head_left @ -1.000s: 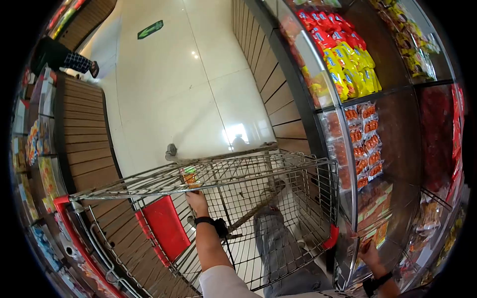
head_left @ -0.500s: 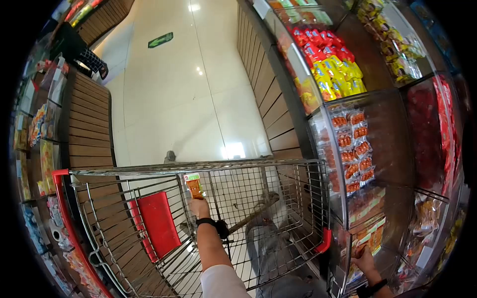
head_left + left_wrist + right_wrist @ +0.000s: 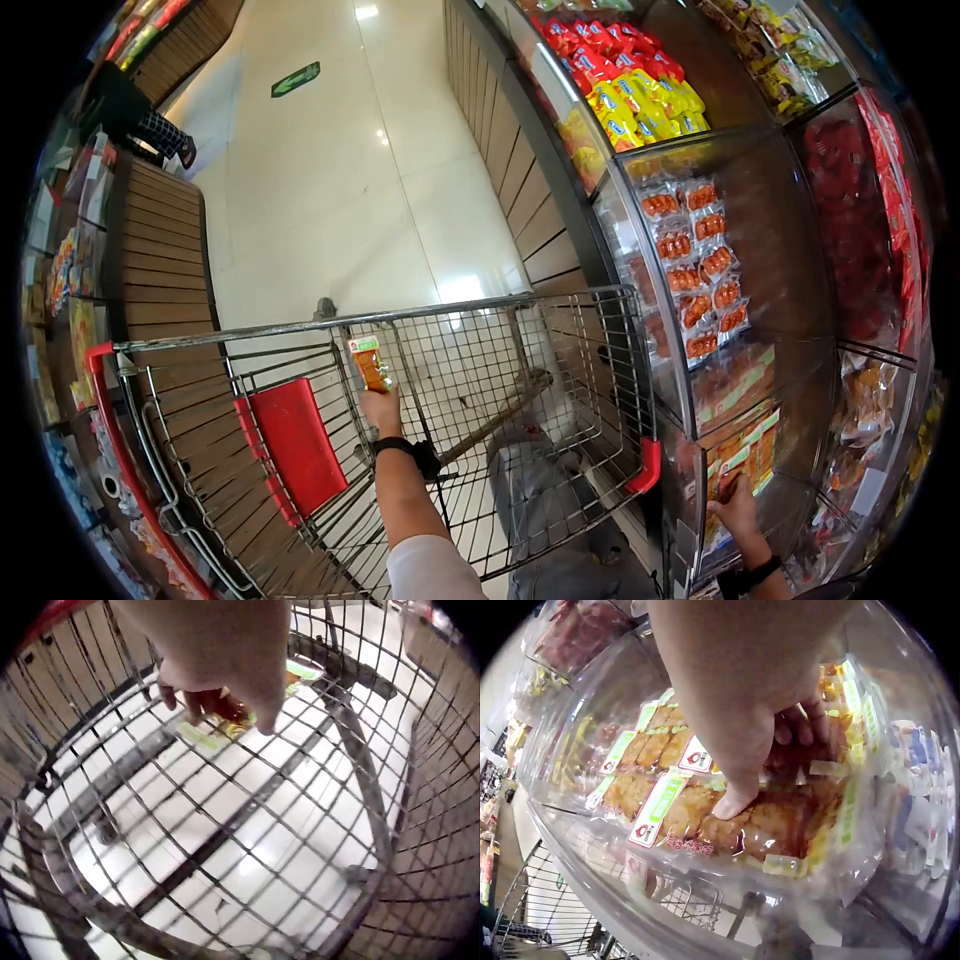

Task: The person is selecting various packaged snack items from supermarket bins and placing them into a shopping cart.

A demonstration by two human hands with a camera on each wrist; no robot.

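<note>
My left hand [image 3: 380, 408] holds a clear snack packet [image 3: 368, 362] with orange-brown pieces and a green-and-white label, inside the wire shopping cart [image 3: 440, 309]. From the left wrist view, the fingers cover much of that packet above the wire mesh. My right hand [image 3: 738, 512] reaches into a clear shelf bin [image 3: 685, 425] of matching packets. Seen from the right wrist, its thumb presses on the front of a snack packet [image 3: 772, 825], and its other fingers curl over the far side, partly hidden by the hand.
Red and yellow bags [image 3: 640, 95] and small clear packs [image 3: 695, 270] fill the bins farther up the right shelf. A red flap [image 3: 293, 445] stands in the cart. Another shelf unit [image 3: 155, 250] lines the left, with a person [image 3: 130, 115] beyond. Tiled floor [image 3: 330, 200] lies ahead.
The left hand and its packet have come back from the cart's far rim, so the packet shows more fully. The right hand stays in the same bin, its fingers shifted slightly upward in view.
</note>
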